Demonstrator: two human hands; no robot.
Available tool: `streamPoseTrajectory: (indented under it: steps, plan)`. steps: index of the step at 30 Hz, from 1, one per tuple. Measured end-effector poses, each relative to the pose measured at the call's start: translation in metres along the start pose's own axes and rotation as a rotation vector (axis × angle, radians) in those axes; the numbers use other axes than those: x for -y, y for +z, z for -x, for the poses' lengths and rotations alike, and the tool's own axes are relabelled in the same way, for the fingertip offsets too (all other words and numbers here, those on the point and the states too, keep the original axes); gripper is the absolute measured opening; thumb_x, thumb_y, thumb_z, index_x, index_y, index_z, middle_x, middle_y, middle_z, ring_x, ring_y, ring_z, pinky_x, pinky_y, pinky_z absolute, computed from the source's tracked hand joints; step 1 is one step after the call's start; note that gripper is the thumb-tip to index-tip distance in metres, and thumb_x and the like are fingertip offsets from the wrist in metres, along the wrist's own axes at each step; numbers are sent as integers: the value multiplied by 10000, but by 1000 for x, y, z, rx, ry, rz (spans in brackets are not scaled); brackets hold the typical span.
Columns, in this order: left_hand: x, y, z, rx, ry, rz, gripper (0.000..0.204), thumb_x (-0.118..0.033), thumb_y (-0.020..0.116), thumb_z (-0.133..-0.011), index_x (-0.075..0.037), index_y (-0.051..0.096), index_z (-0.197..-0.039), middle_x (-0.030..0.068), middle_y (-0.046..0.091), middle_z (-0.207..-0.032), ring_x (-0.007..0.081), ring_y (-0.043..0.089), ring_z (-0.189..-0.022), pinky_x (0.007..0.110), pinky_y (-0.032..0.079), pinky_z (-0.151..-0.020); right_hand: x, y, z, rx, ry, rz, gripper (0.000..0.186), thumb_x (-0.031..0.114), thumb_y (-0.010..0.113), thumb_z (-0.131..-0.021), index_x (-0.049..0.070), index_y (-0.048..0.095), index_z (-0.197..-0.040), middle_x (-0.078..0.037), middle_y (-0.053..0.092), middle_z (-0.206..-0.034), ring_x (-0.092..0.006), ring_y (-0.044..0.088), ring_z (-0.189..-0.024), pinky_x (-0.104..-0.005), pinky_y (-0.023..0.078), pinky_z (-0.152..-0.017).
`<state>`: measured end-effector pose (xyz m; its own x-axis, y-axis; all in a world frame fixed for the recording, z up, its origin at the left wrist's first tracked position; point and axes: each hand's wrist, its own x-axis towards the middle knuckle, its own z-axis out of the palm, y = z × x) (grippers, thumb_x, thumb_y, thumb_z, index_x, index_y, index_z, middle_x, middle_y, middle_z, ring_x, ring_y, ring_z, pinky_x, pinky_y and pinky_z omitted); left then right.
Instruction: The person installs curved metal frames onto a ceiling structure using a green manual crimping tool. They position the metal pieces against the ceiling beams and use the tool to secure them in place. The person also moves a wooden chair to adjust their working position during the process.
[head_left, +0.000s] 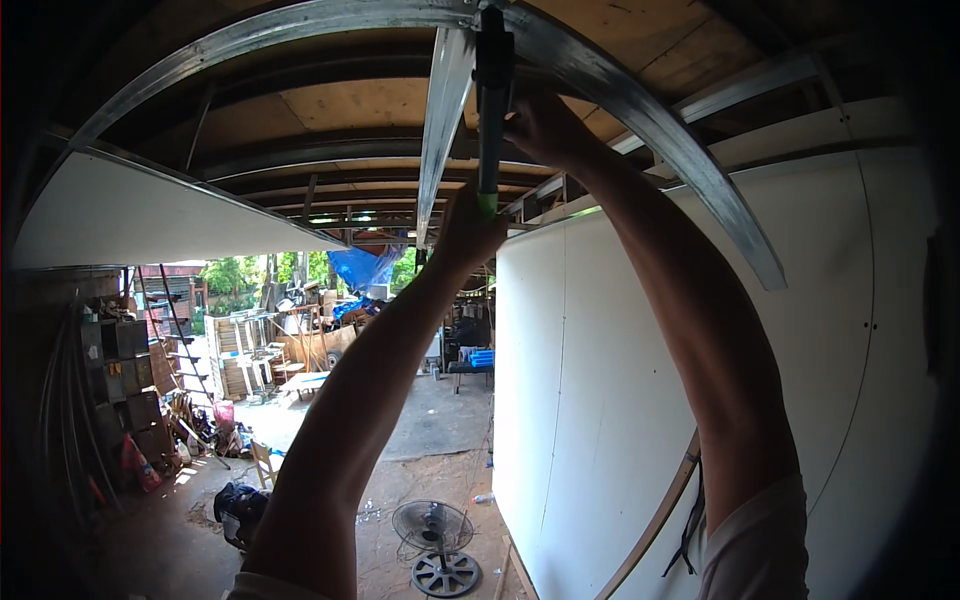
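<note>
In the upper centre of the frame, a long black tool (491, 110) stands upright, its top reaching the crosswise metal channel (640, 105) that arches over the view. The left hand (472, 225) is wrapped around the tool's lower end, where a bit of green shows. Just right of the tool, the right hand (545, 130) is raised with its fingers bent; whether they touch the tool or pinch anything, I cannot tell. A second metal channel (445, 115) runs downward just left of the tool, beneath the brown ceiling boards (355, 105). A white panel (150, 215) spans the upper left, and a tall white wall (620, 340) fills much of the right side. At the bottom centre, a fan (432, 525) is on the floor (400, 490), with a black bag (238, 512) to its left. A blue tarp (365, 268) hangs left of centre.
</note>
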<state>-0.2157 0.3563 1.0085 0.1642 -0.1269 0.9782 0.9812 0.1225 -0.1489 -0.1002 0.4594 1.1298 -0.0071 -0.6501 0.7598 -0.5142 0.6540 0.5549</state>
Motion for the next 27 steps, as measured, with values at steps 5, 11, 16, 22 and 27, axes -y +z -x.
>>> streamPoseTrajectory:
  steps: [5,11,16,22,27]
  plan:
    - [-5,-34,18,315,-314,165,829,29,562,-682,-56,310,-1467,173,629,-880,282,675,-773,390,538,-708,27,1,-14,91,34,139,290,213,739,-844,36,656,-1059,-115,700,-963,-247,685,-920,-398,544,-812]
    - [-84,-67,29,218,-504,283,635,21,579,-799,-38,369,-1396,148,616,-927,193,606,-603,334,537,-553,28,1,-11,147,117,-110,292,242,702,-881,39,647,-1084,-131,709,-1007,-245,679,-973,-397,535,-865]
    - [-58,-57,31,-8,-99,8,583,-32,574,-835,-9,380,-1384,159,566,-883,219,587,-717,371,491,-627,20,25,10,85,295,-542,530,345,659,-905,41,493,-1306,-185,592,-1260,-289,571,-1182,-418,494,-941]
    - [-16,-25,24,-65,91,-51,472,-80,623,-849,8,435,-1272,188,550,-997,266,593,-917,424,482,-796,65,47,29,-150,193,-432,1011,399,830,-698,-45,254,-1402,-272,476,-1283,-378,486,-1233,-473,449,-990]
    - [-18,-24,1,51,-91,-229,901,-142,705,-794,74,132,-1456,325,343,-1371,449,421,-1251,479,376,-1046,70,70,17,-477,362,-347,648,223,743,-713,-36,430,-1217,-259,575,-1072,-389,612,-1011,-462,502,-851]
